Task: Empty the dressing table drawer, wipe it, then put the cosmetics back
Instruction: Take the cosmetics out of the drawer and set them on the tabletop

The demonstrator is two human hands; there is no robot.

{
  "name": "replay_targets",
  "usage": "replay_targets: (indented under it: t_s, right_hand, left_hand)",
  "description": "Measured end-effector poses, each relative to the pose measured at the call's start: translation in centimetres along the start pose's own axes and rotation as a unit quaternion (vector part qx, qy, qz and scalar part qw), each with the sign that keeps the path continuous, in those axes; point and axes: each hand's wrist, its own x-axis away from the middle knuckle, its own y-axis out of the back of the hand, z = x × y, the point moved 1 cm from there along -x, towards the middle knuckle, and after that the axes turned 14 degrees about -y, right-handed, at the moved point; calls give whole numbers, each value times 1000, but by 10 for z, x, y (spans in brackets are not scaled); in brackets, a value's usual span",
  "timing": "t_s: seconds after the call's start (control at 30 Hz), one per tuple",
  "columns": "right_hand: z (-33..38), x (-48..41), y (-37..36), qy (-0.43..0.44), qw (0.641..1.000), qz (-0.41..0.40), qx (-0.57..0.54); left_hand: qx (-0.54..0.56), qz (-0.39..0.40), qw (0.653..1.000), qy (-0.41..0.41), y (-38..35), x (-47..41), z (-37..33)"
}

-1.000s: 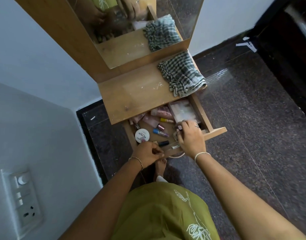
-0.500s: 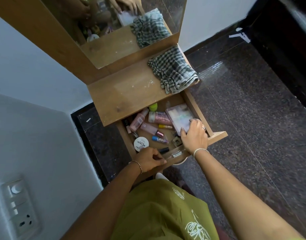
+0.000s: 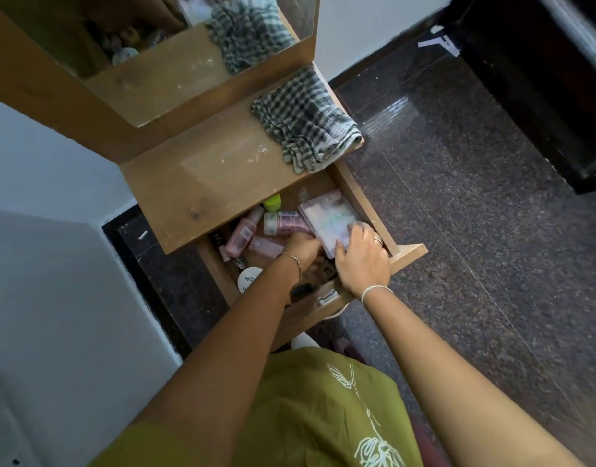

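Right hand [image 3: 362, 261]: grips the near corner of the flat pink case [image 3: 327, 215], fingers over its lid, thumb at the near edge.
Left hand [image 3: 303, 247]: down among the bottles, just beside the case's left edge. My fingers curl under out of sight, so I cannot tell if they hold anything.
Where the cosmetics are: all of them lie in the open drawer [image 3: 407, 254]; none is on the table top [image 3: 202, 183] yet.
Risk, case: I hold it by one corner only. Tilted on the way up, it could slip or spring open over the bottles.
Risk, bottles: my left forearm crosses the drawer low, and a careless pull could roll the pink bottle [image 3: 285, 222] or knock the white jar [image 3: 251, 278].
Risk, small pieces: the dark stick [image 3: 301, 290] and the silver piece [image 3: 327, 296] sit against the front wall under my arms, easy to miss.
Risk, cloth: the checked cloth [image 3: 306, 123] overhangs the table's right edge above the drawer; a lifted elbow could drag it off.
Count, hands: two, both in the drawer.
Count, flat case: one.
Count, pink bottles and tubes: three that I can make out.
Count, lime-green cap [image 3: 272, 202]: one.
Count, white jar: one.
Count, small pieces at the front: two showing, and my arms may hide more.
Count, cloth: one, doubled in the mirror [image 3: 155, 72].
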Motion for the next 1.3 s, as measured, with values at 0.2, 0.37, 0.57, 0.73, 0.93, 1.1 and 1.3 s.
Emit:
replay_targets:
  t_s: [0.2, 0.37, 0.57, 0.73, 0.93, 1.1, 1.3]
  right_hand:
    - [1, 2, 4, 5, 999, -4, -53]
    - [1, 13, 25, 5, 990, -25, -135]
    - [9, 33, 56, -57, 968, 76, -230]
    - [36, 40, 77, -36, 942, 87, -321]
    - [90, 19, 85, -28, 909, 96, -404]
    - [126, -12, 87, -31, 910, 82, -405]
    - [155, -30, 85, -3, 923, 66, -379]
  left_hand:
    - [-15, -48, 999, -15, -4, -6, 8]
    - [-28, -38, 999, -16, 15, 20, -3]
    - [32, -14, 999, -16, 52, 68, -7]
    - [54, -47, 996, -60, 81, 89, -24]
    - [82, -134, 983, -98, 112, 72, -55]
    - [75, -194, 974, -92, 129, 34, -69]
    - [91, -304, 943, -99, 143, 20, -84]
